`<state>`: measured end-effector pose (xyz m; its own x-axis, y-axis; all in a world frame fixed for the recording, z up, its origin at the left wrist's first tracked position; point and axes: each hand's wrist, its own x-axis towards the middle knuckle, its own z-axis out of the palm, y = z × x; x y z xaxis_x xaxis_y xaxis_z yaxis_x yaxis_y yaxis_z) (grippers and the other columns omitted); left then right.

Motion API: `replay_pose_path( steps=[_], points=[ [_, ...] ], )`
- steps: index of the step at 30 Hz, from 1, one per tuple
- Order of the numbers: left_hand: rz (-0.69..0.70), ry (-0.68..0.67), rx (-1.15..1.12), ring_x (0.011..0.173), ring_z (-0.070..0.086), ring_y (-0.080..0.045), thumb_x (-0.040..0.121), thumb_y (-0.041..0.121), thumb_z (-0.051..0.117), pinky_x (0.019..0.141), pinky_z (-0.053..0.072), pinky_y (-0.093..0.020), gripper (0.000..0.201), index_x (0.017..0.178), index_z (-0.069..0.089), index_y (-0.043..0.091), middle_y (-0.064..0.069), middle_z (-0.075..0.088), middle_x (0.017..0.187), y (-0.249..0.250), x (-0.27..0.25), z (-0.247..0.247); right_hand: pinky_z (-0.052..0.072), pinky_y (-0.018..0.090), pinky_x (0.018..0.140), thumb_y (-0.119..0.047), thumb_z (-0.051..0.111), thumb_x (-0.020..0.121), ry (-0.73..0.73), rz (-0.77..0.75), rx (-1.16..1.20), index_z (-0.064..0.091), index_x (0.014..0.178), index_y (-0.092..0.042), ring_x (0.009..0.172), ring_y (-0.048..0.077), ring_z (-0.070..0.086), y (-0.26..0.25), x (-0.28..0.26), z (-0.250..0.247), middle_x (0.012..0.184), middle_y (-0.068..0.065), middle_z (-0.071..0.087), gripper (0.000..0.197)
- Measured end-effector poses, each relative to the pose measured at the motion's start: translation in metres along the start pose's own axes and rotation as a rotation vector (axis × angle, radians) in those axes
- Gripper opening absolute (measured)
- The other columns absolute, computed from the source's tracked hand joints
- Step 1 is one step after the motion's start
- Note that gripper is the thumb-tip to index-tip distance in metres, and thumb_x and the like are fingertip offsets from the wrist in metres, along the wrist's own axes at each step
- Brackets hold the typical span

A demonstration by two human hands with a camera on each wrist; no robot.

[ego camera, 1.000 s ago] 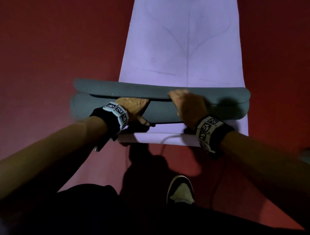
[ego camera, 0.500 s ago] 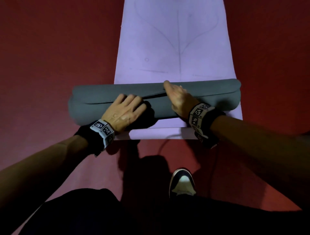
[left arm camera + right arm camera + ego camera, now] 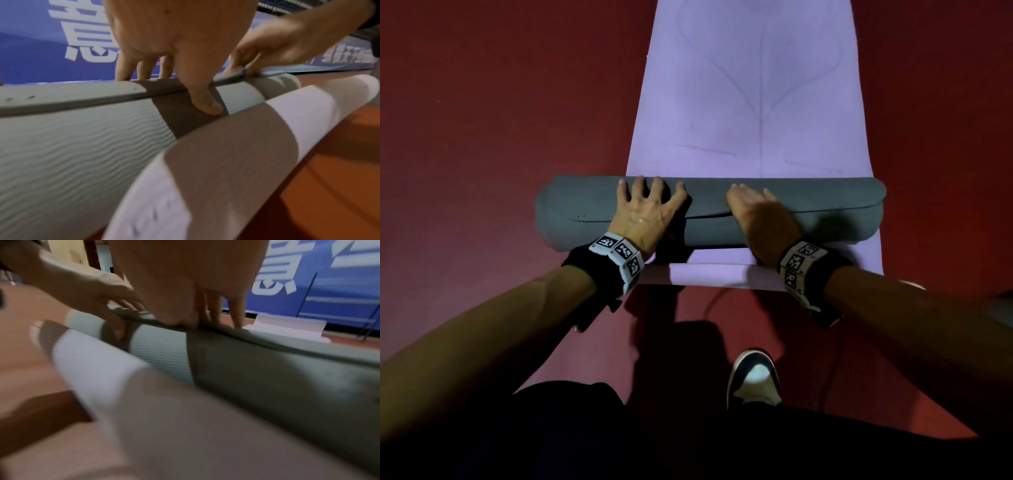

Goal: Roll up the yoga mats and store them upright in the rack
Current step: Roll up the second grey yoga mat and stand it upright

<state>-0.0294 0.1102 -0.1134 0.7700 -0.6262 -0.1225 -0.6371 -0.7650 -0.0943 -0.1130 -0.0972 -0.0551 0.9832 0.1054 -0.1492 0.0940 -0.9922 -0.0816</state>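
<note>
Nearest, a black-and-white shoe (image 3: 755, 378) stands on the red floor (image 3: 500, 120), and both wrists wear bands printed with square black-and-white code markers (image 3: 619, 253). Just beyond, the grey rolled mat (image 3: 808, 212), ribbed with fine waves, lies crosswise on the near end of a flat lilac mat (image 3: 750, 85); the left hand (image 3: 645, 209) presses it with spread fingers and the right hand (image 3: 756, 212) with straight fingers, neither gripping. Farthest, a blue banner (image 3: 41, 40) carries large white characters, too cropped to read.

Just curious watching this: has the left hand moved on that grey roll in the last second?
Yes. The left hand has slid from the near side of the grey roll over its top, fingers now reaching the far edge.
</note>
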Motion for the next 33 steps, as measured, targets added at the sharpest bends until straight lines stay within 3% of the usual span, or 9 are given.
replay_pose_path(
  steps=[2, 5, 9, 11, 15, 17, 24, 29, 33],
  points=[
    [0.016, 0.030, 0.018, 0.107, 0.049, -0.042, 0.071, 0.035, 0.079, 0.096, 0.038, -0.065, 0.085, 0.141, 0.034, 0.019, -0.015, 0.050, 0.118, 0.001, -0.001, -0.003, 0.038, 0.067, 0.105, 0.002, 0.048, 0.082, -0.048, -0.002, -0.005, 0.053, 0.134, 0.003, 0.137, 0.042, 0.045, -0.004, -0.004, 0.006, 0.146, 0.029, 0.047, 0.052],
    [0.127, 0.048, -0.044, 0.110, 0.050, -0.040, 0.080, 0.042, 0.057, 0.103, 0.034, -0.062, 0.063, 0.133, 0.040, 0.011, -0.019, 0.050, 0.119, 0.005, 0.005, -0.017, 0.034, 0.068, 0.105, -0.003, 0.061, 0.076, -0.091, -0.004, 0.024, 0.051, 0.134, 0.000, 0.139, 0.044, 0.040, -0.006, -0.011, 0.013, 0.149, 0.029, 0.042, 0.059],
    [0.184, -0.078, -0.045, 0.119, 0.046, -0.039, 0.060, 0.071, 0.069, 0.104, 0.032, -0.062, 0.110, 0.143, 0.027, 0.012, -0.017, 0.042, 0.130, 0.028, 0.027, -0.033, 0.033, 0.069, 0.106, 0.002, 0.059, 0.075, -0.042, -0.014, 0.125, 0.051, 0.135, 0.002, 0.139, 0.044, 0.040, -0.003, -0.014, 0.015, 0.148, 0.028, 0.044, 0.060],
    [0.195, -0.107, -0.042, 0.124, 0.043, -0.041, 0.058, 0.077, 0.068, 0.106, 0.030, -0.061, 0.120, 0.147, 0.021, 0.011, -0.018, 0.039, 0.136, 0.048, 0.039, -0.036, 0.034, 0.065, 0.107, 0.003, 0.057, 0.077, 0.028, 0.016, 0.170, 0.052, 0.135, 0.001, 0.136, 0.040, 0.044, -0.005, -0.010, 0.014, 0.143, 0.023, 0.050, 0.059],
    [0.082, -0.162, -0.187, 0.130, 0.038, -0.040, 0.069, 0.062, 0.070, 0.111, 0.024, -0.063, 0.099, 0.141, 0.023, 0.012, -0.014, 0.041, 0.136, 0.073, 0.056, -0.040, 0.048, 0.056, 0.093, -0.002, 0.050, 0.081, 0.226, 0.093, 0.335, 0.059, 0.113, -0.004, 0.105, 0.036, 0.059, -0.006, -0.002, 0.011, 0.110, 0.015, 0.064, 0.034],
    [0.051, -0.200, -0.213, 0.131, 0.038, -0.040, 0.070, 0.058, 0.072, 0.111, 0.022, -0.066, 0.098, 0.140, 0.020, 0.013, -0.014, 0.041, 0.135, 0.074, 0.060, -0.040, 0.050, 0.048, 0.087, -0.005, 0.054, 0.082, 0.244, 0.134, 0.296, 0.060, 0.107, -0.006, 0.098, 0.034, 0.061, -0.006, 0.000, 0.009, 0.103, 0.011, 0.065, 0.025],
    [-0.013, -0.303, -0.172, 0.131, 0.039, -0.040, 0.075, 0.049, 0.073, 0.112, 0.022, -0.065, 0.092, 0.142, 0.023, 0.011, -0.013, 0.037, 0.138, 0.082, 0.067, -0.049, 0.041, 0.043, 0.088, -0.015, 0.053, 0.086, 0.123, 0.373, 0.250, 0.059, 0.109, -0.014, 0.110, 0.031, 0.053, -0.016, 0.010, -0.008, 0.116, 0.008, 0.058, 0.024],
    [-0.005, -0.326, -0.150, 0.131, 0.039, -0.040, 0.064, 0.052, 0.080, 0.111, 0.021, -0.067, 0.103, 0.138, 0.025, 0.008, -0.017, 0.040, 0.136, 0.094, 0.067, -0.048, 0.040, 0.048, 0.094, -0.015, 0.055, 0.080, 0.010, 0.590, 0.273, 0.060, 0.111, -0.010, 0.113, 0.036, 0.050, -0.024, 0.007, -0.017, 0.120, 0.014, 0.050, 0.031],
    [0.018, -0.376, -0.152, 0.133, 0.035, -0.042, 0.066, 0.057, 0.079, 0.109, 0.021, -0.069, 0.117, 0.150, 0.010, 0.013, -0.021, 0.034, 0.142, 0.094, 0.065, -0.054, 0.039, 0.049, 0.101, -0.030, 0.047, 0.095, 0.063, 0.727, 0.410, 0.052, 0.122, -0.007, 0.120, 0.036, 0.051, -0.025, 0.009, -0.019, 0.126, 0.017, 0.052, 0.036]
  ],
)
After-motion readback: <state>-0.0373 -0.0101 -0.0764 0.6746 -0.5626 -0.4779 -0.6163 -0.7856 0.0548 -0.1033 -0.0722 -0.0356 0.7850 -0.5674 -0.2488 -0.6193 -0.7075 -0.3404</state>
